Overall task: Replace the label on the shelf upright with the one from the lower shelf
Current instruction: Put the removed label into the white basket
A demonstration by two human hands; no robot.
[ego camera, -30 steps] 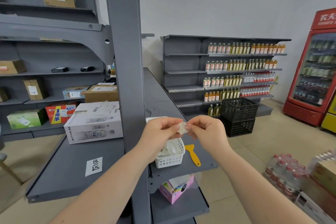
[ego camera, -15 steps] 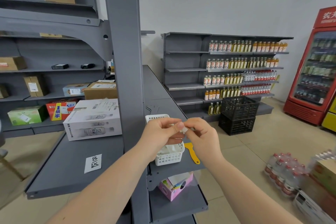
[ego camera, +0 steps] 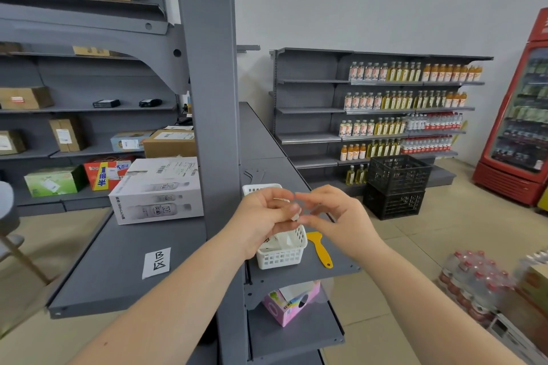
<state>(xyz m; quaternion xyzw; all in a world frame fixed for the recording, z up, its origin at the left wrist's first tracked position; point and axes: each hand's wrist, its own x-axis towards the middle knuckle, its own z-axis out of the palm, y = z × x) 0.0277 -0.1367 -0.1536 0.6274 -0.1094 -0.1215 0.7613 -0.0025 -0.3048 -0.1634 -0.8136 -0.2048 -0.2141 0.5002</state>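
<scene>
The grey shelf upright (ego camera: 212, 92) rises in the middle of the view, and I see no label on its face. A white paper label (ego camera: 156, 262) with handwritten characters lies flat on the lower shelf (ego camera: 98, 284) left of the upright. My left hand (ego camera: 265, 215) pinches a small white scrap (ego camera: 295, 218) at its fingertips, above a white basket (ego camera: 281, 256). My right hand (ego camera: 341, 218) is close beside it, its fingers apart and its thumb tip touching the scrap.
A yellow scraper (ego camera: 320, 247) lies next to the basket on the right-hand shelf. A pink box (ego camera: 292, 304) sits on the shelf below. A white carton (ego camera: 157, 190) stands behind the label. Black crates (ego camera: 396, 185) and bottle packs (ego camera: 474, 281) are on the floor at right.
Both hands pinched the scrap together earlier; now the right hand's fingers have spread and only the left hand grips it. The hands have stayed over the basket.
</scene>
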